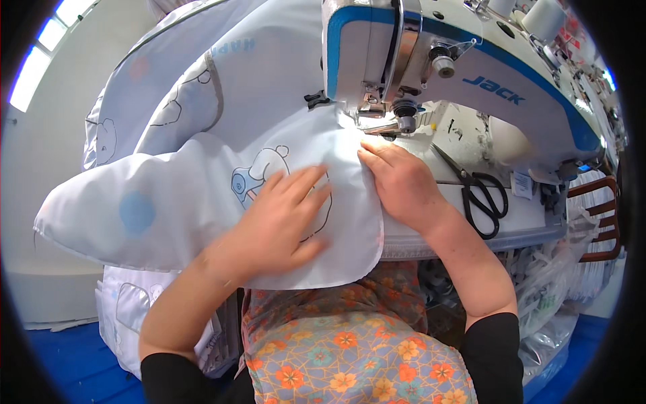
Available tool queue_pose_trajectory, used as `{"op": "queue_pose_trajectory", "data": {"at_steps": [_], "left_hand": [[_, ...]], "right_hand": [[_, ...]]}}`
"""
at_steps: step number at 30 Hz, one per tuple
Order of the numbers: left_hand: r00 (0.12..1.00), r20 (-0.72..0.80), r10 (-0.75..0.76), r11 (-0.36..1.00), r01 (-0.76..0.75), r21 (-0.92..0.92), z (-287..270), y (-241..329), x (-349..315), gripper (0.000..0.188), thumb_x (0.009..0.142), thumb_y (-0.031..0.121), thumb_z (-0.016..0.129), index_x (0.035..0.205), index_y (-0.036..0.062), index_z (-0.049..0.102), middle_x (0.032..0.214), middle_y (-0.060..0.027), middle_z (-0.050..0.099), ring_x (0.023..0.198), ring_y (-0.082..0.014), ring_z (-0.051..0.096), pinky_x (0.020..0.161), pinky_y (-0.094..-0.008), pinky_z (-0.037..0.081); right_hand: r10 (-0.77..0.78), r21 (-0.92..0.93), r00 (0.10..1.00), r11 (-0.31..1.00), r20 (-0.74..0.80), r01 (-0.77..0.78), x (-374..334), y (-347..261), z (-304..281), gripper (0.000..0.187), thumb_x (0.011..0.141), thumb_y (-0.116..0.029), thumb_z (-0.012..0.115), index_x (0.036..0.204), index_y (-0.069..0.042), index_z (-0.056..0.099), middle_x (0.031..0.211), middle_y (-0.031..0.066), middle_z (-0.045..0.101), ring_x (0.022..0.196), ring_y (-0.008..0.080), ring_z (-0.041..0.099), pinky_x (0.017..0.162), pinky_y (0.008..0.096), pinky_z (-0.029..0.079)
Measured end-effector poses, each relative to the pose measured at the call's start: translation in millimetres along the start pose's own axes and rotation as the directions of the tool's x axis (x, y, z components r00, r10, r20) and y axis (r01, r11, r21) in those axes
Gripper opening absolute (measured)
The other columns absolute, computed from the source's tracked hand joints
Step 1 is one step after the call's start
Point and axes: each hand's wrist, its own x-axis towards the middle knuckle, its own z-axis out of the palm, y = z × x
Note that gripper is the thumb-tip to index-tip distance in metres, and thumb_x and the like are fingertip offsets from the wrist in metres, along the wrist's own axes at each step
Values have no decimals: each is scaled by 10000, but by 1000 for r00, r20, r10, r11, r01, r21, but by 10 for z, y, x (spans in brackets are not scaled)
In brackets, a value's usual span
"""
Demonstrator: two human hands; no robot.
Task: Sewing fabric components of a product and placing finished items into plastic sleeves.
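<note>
A white printed fabric [350, 249] with a cartoon animal drawing and a pale blue dot lies spread across the sewing machine's table. Its right edge runs up to the bright area under the machine's needle and presser foot [385, 128]. My left hand [282, 215] rests on the drawing with fingers spread, slightly blurred. Close to the presser foot, my right hand [404, 178] holds the fabric's right edge between closed fingers; the thumb is hidden. The white and blue sewing machine [457, 81] stands over the far right part of the cloth.
Black-handled scissors [481, 195] lie on the table right of my right hand. More printed fabric [161, 87] is heaped at the far left. White thread cones [544, 20] stand at the far right. A brown slatted rack [599, 219] and clear plastic bags [548, 289] are beside the table.
</note>
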Motion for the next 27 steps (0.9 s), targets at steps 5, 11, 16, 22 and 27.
{"op": "queue_pose_trajectory", "data": {"at_steps": [5, 11, 16, 22, 27], "left_hand": [[970, 196, -143, 988, 127, 92, -147, -74, -932, 727, 783, 226, 703, 1422, -17, 455, 1499, -240, 417, 1418, -359, 379, 1140, -596, 281], [994, 1, -112, 933, 104, 345, -12, -529, -974, 588, 804, 11, 599, 1381, 109, 553, 1481, -157, 480, 1383, -369, 436, 1152, -552, 313], [980, -131, -151, 932, 186, 313, -30, -699, -850, 566, 784, -64, 543, 1315, 117, 617, 1407, -142, 556, 1330, -354, 497, 1117, -480, 388], [979, -162, -122, 915, 175, 363, -105, -969, -692, 494, 828, -2, 507, 1291, 118, 632, 1350, -149, 600, 1242, -355, 565, 1026, -424, 476], [979, -179, -94, 887, 164, 432, -139, -915, -625, 472, 831, 32, 528, 1287, 98, 634, 1315, -147, 624, 1159, -353, 618, 946, -410, 527]], "right_hand": [[-31, 26, 999, 999, 17, 30, -30, -7, -22, 354, 821, 16, 616, 1170, -18, 668, 1174, 138, 674, 1062, 306, 652, 928, 383, 541], [-14, 53, 1000, 999, 23, 12, -49, -37, 3, 337, 826, 23, 617, 1156, -8, 679, 1184, 138, 674, 1076, 301, 652, 932, 380, 543], [-15, 20, 1000, 1000, 18, 15, -47, -46, 21, 333, 822, 37, 616, 1145, -8, 687, 1184, 139, 677, 1076, 298, 655, 931, 380, 545], [-26, 3, 1000, 1000, 10, 26, -13, -63, 46, 326, 814, 33, 641, 1134, -2, 689, 1163, 142, 683, 1055, 299, 661, 918, 378, 551], [-3, -5, 1000, 1000, 16, 3, 30, -126, 73, 325, 827, -13, 680, 1152, 2, 676, 1170, 147, 674, 1055, 302, 654, 918, 384, 546]]}}
